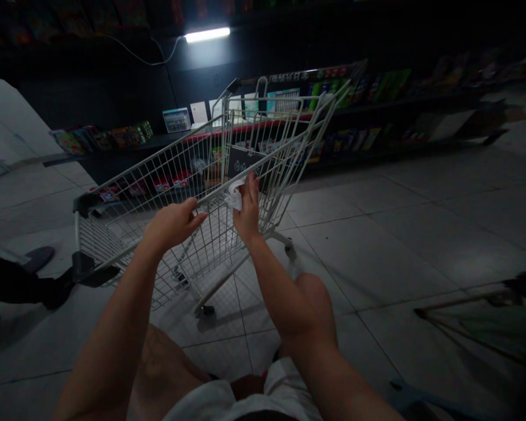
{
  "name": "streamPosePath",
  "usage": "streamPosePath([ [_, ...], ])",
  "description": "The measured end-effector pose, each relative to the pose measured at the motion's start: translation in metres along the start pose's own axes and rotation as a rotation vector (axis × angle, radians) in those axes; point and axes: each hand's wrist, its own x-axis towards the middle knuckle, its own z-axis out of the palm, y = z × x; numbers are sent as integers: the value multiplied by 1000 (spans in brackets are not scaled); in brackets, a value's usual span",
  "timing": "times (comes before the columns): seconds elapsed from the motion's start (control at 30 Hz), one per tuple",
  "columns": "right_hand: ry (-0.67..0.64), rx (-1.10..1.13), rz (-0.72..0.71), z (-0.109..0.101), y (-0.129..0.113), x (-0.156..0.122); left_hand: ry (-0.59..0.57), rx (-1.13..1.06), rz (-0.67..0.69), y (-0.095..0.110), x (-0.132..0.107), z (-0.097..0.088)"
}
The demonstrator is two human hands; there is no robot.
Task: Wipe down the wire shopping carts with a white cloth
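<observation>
Fig.: L hand (173, 225), fingers curled closely round side rail (217, 196) of wire shopping cart (149, 158) at 12 o'clock; R hand (248, 209), fingers pressing white tissue (234, 196) on rail, L hand bracing for steady contact.

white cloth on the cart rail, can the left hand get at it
Probably yes: the left hand rests on the same cart rail as the white cloth, with nothing between them. The right hand grips the cloth, though, so it might have to let go.
</observation>
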Motion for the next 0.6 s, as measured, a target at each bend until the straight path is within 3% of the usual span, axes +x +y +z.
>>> streamPosePath([
  [0.13,0,45,-39,8,5,-21,6,14,-6,1,1,0],
  [0.33,-130,-13,-24,16,19,-141,20,33,-9,-2,1,2],
  [0.4,-176,21,-24,14,24,-169,20,39,-15,-2,1,2],
  [0.47,-161,65,-29,10,23,-173,19,30,-11,-2,1,1],
  [0.6,-68,109,-24,17,5,-141,27,-16,-15,-3,2,2],
])
